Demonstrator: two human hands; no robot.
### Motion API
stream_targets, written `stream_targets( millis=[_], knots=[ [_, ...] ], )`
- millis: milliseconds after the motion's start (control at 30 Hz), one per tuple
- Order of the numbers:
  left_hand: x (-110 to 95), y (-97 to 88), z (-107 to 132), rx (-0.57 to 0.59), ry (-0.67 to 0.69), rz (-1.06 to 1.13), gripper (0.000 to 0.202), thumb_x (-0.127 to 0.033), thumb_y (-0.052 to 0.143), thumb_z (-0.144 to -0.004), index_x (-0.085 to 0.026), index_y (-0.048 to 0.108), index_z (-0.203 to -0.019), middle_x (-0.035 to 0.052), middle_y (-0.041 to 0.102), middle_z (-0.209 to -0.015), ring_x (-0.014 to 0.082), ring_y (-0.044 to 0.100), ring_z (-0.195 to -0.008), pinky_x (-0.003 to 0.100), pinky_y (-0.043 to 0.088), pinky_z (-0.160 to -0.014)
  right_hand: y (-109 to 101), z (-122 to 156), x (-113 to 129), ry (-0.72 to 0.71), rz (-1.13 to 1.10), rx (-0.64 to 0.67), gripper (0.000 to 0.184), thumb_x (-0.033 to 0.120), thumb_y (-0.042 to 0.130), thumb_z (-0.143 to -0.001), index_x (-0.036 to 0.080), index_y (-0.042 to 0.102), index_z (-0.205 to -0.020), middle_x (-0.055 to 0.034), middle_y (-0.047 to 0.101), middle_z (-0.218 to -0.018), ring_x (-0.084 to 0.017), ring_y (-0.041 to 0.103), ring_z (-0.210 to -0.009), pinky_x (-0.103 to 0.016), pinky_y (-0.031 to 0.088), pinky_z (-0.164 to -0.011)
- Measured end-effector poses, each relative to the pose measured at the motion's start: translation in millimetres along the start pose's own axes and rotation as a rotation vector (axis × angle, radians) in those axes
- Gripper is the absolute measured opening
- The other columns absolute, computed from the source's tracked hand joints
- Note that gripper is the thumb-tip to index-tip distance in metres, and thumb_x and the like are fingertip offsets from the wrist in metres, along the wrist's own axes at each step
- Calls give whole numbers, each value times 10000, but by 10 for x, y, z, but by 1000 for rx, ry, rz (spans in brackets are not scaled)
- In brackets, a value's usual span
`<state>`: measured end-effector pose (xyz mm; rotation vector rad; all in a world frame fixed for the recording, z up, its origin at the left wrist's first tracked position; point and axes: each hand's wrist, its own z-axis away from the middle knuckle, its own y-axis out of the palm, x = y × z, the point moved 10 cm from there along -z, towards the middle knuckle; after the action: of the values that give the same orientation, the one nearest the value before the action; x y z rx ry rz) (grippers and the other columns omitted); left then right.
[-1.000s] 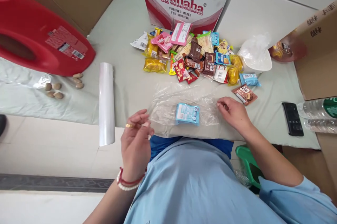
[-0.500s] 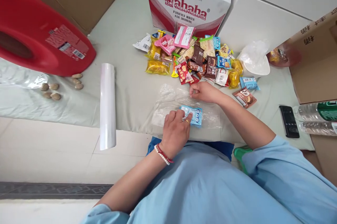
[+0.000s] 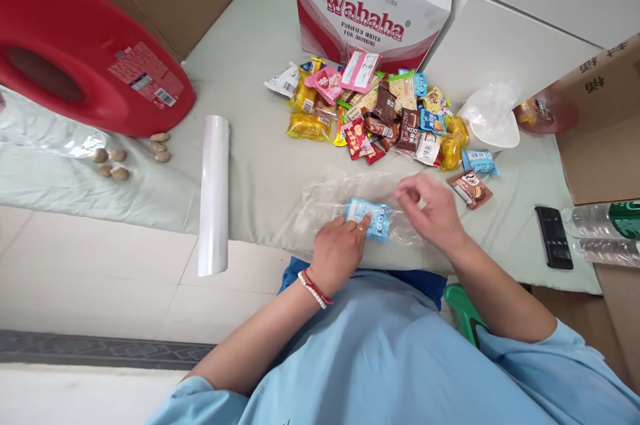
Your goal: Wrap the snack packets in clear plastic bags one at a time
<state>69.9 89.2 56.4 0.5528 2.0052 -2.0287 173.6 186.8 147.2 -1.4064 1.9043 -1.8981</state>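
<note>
A blue snack packet (image 3: 379, 222) lies on a crumpled sheet of clear plastic (image 3: 325, 202), near the front edge of the cloth-covered surface. My left hand (image 3: 340, 246) grips the packet from the left, thumb across its face and fingers folded at its edge. To the right, my right hand (image 3: 433, 212) is closed in a loose pinch above the plastic's right part; whatever is between its fingertips is hidden. Behind both hands lies a heap of wrapped snacks (image 3: 385, 105) in yellow, pink, brown and red.
A roll of clear film (image 3: 214, 195) overhangs the front edge. Left stand a red jug (image 3: 100, 45) and several brown nuts (image 3: 119, 173). A Wahaha carton (image 3: 370, 12) stands behind. Rightward are a white bowl (image 3: 505, 135), a black phone (image 3: 553, 237) and plastic bottles (image 3: 590, 220).
My right hand has drawn back from the plastic's far edge, moving right and toward me. The left hand stays on the blue packet. The view has shifted slightly.
</note>
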Motion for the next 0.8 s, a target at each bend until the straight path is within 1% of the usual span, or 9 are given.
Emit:
stream_targets(
  millis=[67,100,200,300,400,500,600,700,800],
  knots=[
    [11,11,-15,16,-18,18,422,-259,408,-1068,-204,639,-1417,83,705,-789,258,630,-836,368,423,-677,-181,-188,-170,55,138,-114,320,434,463,-1069,202,683,-1096,-100,668,-1001,-253,620,-957,-384,477,-906],
    [17,8,-27,17,-30,22,420,-262,410,-1065,-203,649,-1406,88,714,-800,259,635,-843,364,430,-678,-154,-304,-234,52,193,-84,358,463,465,-1066,193,690,-1135,-120,676,-1063,-278,609,-1035,-412,462,-963],
    [17,-11,-59,12,-51,12,411,-258,421,-1052,-213,669,-1377,95,745,-854,249,654,-877,340,444,-681,268,-601,-463,54,311,224,459,522,471,-1054,146,710,-1164,-160,705,-1090,-317,597,-1111,-441,438,-1006],
    [19,-15,-64,19,-70,-1,409,-258,437,-1042,-233,665,-1380,94,764,-908,248,667,-930,311,429,-640,629,-744,-692,139,349,447,567,626,468,-1031,125,732,-1039,-151,715,-909,-289,633,-955,-383,467,-867],
    [22,-6,-52,29,-81,-6,408,-269,441,-1045,-244,662,-1388,95,764,-906,252,667,-945,303,410,-609,877,-741,-760,194,118,662,625,731,493,-977,170,706,-802,-66,660,-709,-193,592,-711,-299,438,-668],
    [24,-19,-50,17,-89,-18,396,-266,452,-1047,-245,670,-1377,89,757,-902,250,658,-937,313,426,-637,1066,-585,-655,202,-299,928,503,673,722,-836,186,675,-723,10,610,-632,-128,538,-607,-252,425,-586],
    [32,-56,-59,-7,-101,-17,370,-270,468,-1052,-254,688,-1350,78,739,-891,256,652,-982,328,453,-697,1088,-515,-592,267,-636,915,384,523,829,-734,176,737,-867,17,675,-729,-112,555,-613,-232,458,-567],
    [28,-73,-64,-10,-96,-5,350,-278,476,-1053,-255,703,-1319,77,718,-858,262,648,-986,341,467,-721,1065,-415,-496,272,-781,789,411,448,770,-804,169,765,-1107,-10,749,-887,-108,591,-644,-228,492,-600],
    [25,-75,-53,-9,-88,-3,348,-277,474,-1053,-257,694,-1321,70,717,-843,255,648,-972,328,454,-691,948,-239,-262,131,-755,661,362,365,656,-929,176,757,-1221,-49,773,-1054,-150,681,-848,-277,550,-798]
  ],
)
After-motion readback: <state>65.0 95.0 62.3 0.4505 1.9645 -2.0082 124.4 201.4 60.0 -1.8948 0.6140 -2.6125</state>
